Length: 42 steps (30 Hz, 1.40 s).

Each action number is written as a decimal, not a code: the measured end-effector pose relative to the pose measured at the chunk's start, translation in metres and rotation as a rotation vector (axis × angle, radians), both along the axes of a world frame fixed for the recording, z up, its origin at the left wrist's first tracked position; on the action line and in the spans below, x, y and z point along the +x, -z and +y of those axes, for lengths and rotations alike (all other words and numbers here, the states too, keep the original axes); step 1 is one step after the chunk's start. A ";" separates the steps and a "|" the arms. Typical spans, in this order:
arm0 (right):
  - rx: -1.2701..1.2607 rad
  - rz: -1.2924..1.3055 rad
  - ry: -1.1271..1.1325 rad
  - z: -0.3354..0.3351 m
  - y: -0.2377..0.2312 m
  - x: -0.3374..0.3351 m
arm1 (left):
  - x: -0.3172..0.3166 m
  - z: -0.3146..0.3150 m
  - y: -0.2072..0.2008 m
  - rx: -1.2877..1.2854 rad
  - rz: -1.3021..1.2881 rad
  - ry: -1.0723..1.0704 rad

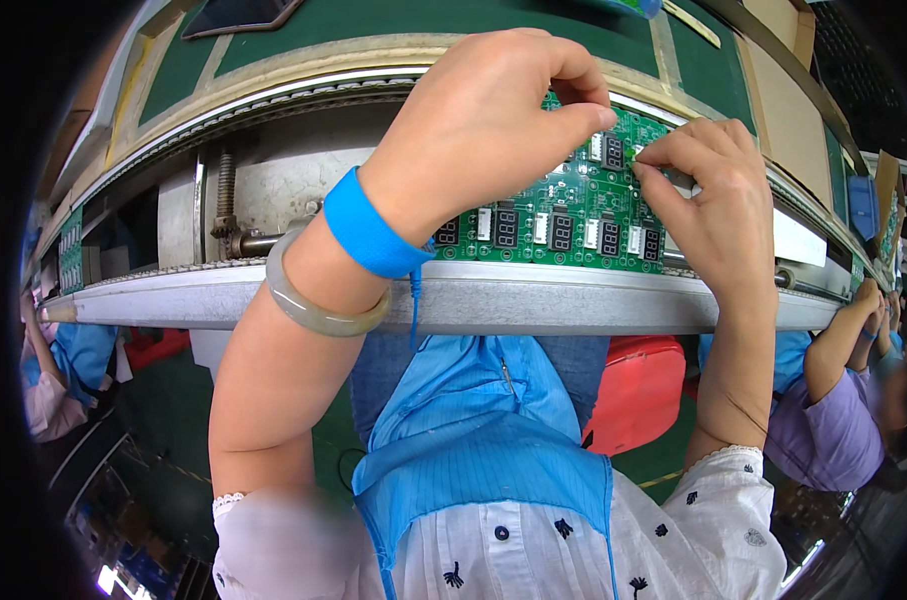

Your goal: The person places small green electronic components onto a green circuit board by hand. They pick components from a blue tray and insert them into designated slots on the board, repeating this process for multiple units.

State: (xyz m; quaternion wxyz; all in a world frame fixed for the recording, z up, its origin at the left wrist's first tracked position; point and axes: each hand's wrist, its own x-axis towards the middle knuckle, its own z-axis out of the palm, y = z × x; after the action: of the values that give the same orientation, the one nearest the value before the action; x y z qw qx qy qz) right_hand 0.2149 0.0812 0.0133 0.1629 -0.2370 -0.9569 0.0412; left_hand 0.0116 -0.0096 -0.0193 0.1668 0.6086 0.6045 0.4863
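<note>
Circuit board [573, 187] lies beneath both curled hands [503, 115] [715, 185].

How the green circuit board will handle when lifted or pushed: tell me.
The green circuit board looks like a flat, rigid sheet, so it probably lifts stiffly rather than drooping. The black digit displays and white connectors standing on it could be knocked if gripped there. Lying flat, it would likely slide rather than roll.

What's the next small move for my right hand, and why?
Perhaps a gentle downward press: your right hand has thumb and forefinger close together at the board, beside a display. Whether they pinch a part is too small to tell.
</note>
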 end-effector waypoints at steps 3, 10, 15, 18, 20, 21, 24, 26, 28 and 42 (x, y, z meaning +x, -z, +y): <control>0.043 -0.003 -0.012 0.000 0.000 0.002 | -0.001 0.000 0.001 0.014 -0.003 0.009; 0.086 -0.008 -0.006 -0.003 0.002 0.001 | 0.001 0.001 -0.001 -0.013 -0.023 0.006; 0.051 -0.023 0.046 -0.005 0.005 -0.003 | 0.001 0.001 0.000 -0.022 -0.031 0.008; -0.005 -0.032 0.057 -0.004 0.002 -0.005 | 0.000 0.001 0.001 -0.017 -0.036 0.014; -0.111 -0.002 0.071 0.000 0.000 -0.003 | 0.000 0.001 0.000 -0.033 -0.047 0.018; -0.188 0.031 0.083 0.003 -0.001 -0.001 | 0.000 0.000 -0.003 -0.065 -0.041 0.021; -0.351 0.139 0.152 0.015 -0.002 0.005 | 0.000 -0.003 -0.010 -0.121 -0.016 0.020; -0.503 0.245 0.197 0.029 0.005 0.009 | 0.000 -0.002 -0.004 -0.103 0.012 0.012; -0.571 0.283 0.270 0.037 0.011 0.014 | -0.001 -0.002 -0.005 -0.125 0.008 0.021; -0.648 0.358 0.284 0.053 0.029 0.031 | 0.007 -0.001 -0.013 -0.100 0.264 0.029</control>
State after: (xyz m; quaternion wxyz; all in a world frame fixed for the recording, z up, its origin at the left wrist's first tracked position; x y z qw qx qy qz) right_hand 0.2455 0.1346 -0.0161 0.2482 -0.3952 -0.8084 0.3589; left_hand 0.0189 -0.0106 -0.0062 0.1231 0.6669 0.6357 0.3687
